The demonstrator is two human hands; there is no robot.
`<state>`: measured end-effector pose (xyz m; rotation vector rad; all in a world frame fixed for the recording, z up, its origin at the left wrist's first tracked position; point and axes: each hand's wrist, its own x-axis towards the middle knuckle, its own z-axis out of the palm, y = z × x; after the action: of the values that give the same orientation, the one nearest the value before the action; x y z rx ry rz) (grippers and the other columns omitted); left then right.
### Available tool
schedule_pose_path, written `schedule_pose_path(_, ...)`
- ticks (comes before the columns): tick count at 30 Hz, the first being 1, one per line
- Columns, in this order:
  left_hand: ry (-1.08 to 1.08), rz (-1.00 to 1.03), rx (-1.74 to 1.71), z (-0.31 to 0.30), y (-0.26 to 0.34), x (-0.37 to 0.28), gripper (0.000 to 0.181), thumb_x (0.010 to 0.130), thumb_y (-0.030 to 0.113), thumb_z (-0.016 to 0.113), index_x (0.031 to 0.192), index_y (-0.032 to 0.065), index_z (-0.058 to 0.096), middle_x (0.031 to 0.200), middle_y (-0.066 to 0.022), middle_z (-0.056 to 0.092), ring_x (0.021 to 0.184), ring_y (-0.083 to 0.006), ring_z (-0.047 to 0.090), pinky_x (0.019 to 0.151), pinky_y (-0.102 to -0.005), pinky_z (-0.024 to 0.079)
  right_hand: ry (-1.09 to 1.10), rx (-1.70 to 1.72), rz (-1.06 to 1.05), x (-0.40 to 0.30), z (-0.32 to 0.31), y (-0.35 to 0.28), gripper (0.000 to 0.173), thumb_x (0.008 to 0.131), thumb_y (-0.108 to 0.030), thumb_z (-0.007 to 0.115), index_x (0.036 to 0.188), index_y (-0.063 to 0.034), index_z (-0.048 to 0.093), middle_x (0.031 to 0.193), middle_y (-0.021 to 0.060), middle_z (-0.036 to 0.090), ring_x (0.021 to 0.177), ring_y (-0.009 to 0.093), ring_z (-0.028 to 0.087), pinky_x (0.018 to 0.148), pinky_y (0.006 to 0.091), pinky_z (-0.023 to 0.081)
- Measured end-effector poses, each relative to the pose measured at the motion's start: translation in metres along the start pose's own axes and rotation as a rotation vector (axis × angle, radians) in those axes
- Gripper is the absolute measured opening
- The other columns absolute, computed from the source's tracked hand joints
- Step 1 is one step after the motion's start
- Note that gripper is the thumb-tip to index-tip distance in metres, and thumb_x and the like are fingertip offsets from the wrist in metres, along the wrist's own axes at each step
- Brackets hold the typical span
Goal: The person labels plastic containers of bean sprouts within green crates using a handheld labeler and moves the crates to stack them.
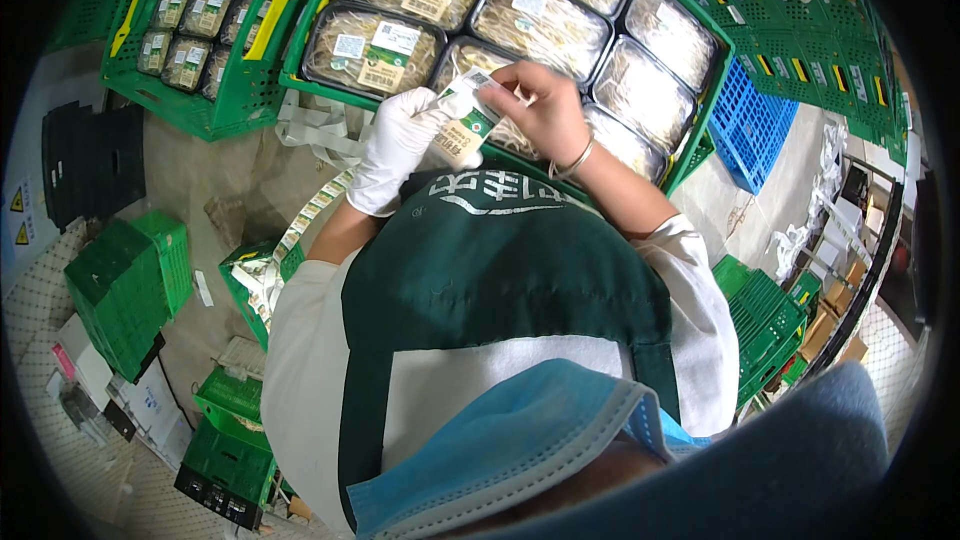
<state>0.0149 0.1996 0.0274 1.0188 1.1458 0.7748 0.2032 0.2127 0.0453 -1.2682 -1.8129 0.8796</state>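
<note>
My left hand [395, 141], in a white glove, grips the left side of a green and beige printed label [469, 136]. At the label's upper end are the fingertips of my bare right hand [547, 114], pinching its edge. Both hands are over the near side of a green crate [330, 92] filled with black trays of sprouts under clear film. A tray at the near left corner [326, 52] bears a white sticker and a similar printed label. On the middle tray [559, 37] only a small white sticker and a round mark show. My hands partly cover the tray below them.
Another green crate [232, 112] with smaller labelled packs stands at the upper left. A strip of labels [309, 219] hangs by my left forearm into a small green crate [229, 274]. Stacked green crates [795, 52] and a blue crate [754, 124] are at right.
</note>
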Motion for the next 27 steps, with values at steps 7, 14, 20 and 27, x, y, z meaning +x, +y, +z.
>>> schedule_pose_path(7,0.235,-0.143,-0.169,-0.036,-0.005,-0.059,0.019,0.079,0.005,0.053,0.094,-0.0061,0.052,0.078,-0.0112,0.06,0.063,-0.0163,0.06,0.056,-0.0257,0.049,-0.101,-0.124,0.199,0.004,-0.05,0.047,0.027,0.075,-0.022,0.059,0.086,0.002,0.052,0.078,0.0153,0.058,0.073,0.025,0.057,0.064,0.0329,0.046)
schedule_pose_path(14,0.203,-0.089,-0.296,-0.016,-0.019,-0.081,0.022,0.081,0.006,0.049,0.099,-0.0068,0.05,0.083,-0.0127,0.06,0.069,-0.0167,0.061,0.061,-0.0244,0.049,0.095,-0.832,-0.136,-0.048,0.005,0.087,0.047,0.072,-0.033,0.056,0.106,-0.0025,0.047,0.09,0.0114,0.053,0.079,0.025,0.049,0.067,0.0328,0.039)
schedule_pose_path(20,-0.057,-0.025,0.004,0.008,-0.046,-0.065,0.024,0.077,0.004,0.057,0.1,-0.0028,0.051,0.085,-0.0052,0.059,0.074,-0.0081,0.056,0.066,-0.0196,0.045,-0.286,0.132,0.031,-0.058,-0.026,0.005,0.032,0.072,-0.021,0.064,0.094,-0.0006,0.052,0.077,0.0108,0.057,0.07,0.023,0.055,0.064,0.0284,0.044)
schedule_pose_path(27,-0.036,0.069,0.08,0.053,-0.018,-0.051,0.015,0.076,0.013,0.062,0.079,-0.0006,0.058,0.071,-0.0006,0.058,0.068,-0.0054,0.054,0.059,-0.02,0.043,-0.323,-0.041,-0.011,-0.071,-0.027,0.002,0.018,0.072,-0.018,0.063,0.077,-0.0015,0.058,0.065,0.0142,0.057,0.059,0.027,0.056,0.053,0.0319,0.044)
